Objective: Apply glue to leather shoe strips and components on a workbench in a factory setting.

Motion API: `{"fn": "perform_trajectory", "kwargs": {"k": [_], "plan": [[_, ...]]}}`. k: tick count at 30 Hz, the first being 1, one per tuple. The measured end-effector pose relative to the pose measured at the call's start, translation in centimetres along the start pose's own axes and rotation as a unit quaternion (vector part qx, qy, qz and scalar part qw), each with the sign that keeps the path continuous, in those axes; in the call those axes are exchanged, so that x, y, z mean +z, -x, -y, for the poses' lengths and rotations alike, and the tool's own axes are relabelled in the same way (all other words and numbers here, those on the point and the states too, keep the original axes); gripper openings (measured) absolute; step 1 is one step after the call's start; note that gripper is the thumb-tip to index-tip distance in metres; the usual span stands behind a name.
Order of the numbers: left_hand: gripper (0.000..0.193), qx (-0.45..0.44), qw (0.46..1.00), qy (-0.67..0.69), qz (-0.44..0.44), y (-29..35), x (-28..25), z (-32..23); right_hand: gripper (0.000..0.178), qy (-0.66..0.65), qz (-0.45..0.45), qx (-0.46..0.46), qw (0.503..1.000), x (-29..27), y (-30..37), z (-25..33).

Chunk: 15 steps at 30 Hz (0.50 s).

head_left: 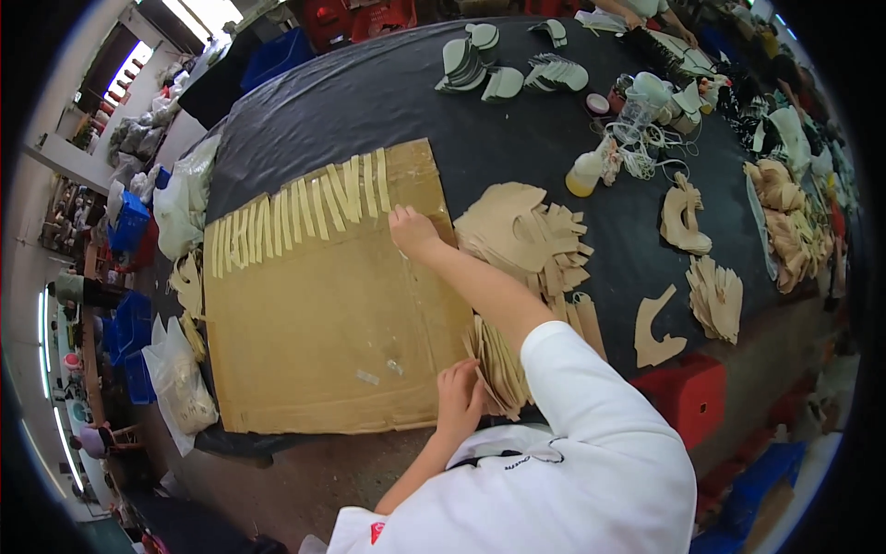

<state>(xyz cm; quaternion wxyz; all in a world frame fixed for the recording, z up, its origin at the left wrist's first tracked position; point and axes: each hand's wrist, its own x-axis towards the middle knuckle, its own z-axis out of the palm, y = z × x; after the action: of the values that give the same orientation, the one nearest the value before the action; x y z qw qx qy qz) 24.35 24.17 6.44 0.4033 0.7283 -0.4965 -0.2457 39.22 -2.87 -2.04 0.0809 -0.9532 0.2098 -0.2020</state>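
Note:
My right hand (413,233) reaches over the brown cardboard sheet (314,342). Its fingers are closed just below the last pale yellow strip (383,182) in a row; whatever lies between them is hidden. More pale strips (286,217) lie side by side along the cardboard's far part. At the near right corner of the sheet, my left hand (458,402) has its fingers curled at the edge of a fanned stack of tan cut pieces (503,374). What these fingers pinch, if anything, is too small to make out. A larger pile of tan pieces (508,226) lies right of the cardboard.
Black sheeting (369,102) covers the table. Curved grey-green pieces (461,65) sit at the back. A bottle of yellow liquid (583,174) stands near tangled cords. More tan pieces (715,300) lie at right, above a red stool (683,397). Clear bags (180,383) hang at left.

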Motion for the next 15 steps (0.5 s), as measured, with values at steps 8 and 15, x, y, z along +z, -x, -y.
{"fn": "perform_trajectory", "kwargs": {"k": [8, 15], "plan": [[0.029, -0.094, 0.994, 0.062, 0.009, -0.9, -3.4, 4.5, 0.012, 0.116, -0.018, -0.034, 0.993, 2.5, -5.4, -1.2], [0.033, -0.127, 0.986, 0.097, -0.052, -2.2, -5.3, 6.3, 0.018, 0.098, 0.182, -0.099, 0.973, 1.7, -8.2, 1.6]]}}
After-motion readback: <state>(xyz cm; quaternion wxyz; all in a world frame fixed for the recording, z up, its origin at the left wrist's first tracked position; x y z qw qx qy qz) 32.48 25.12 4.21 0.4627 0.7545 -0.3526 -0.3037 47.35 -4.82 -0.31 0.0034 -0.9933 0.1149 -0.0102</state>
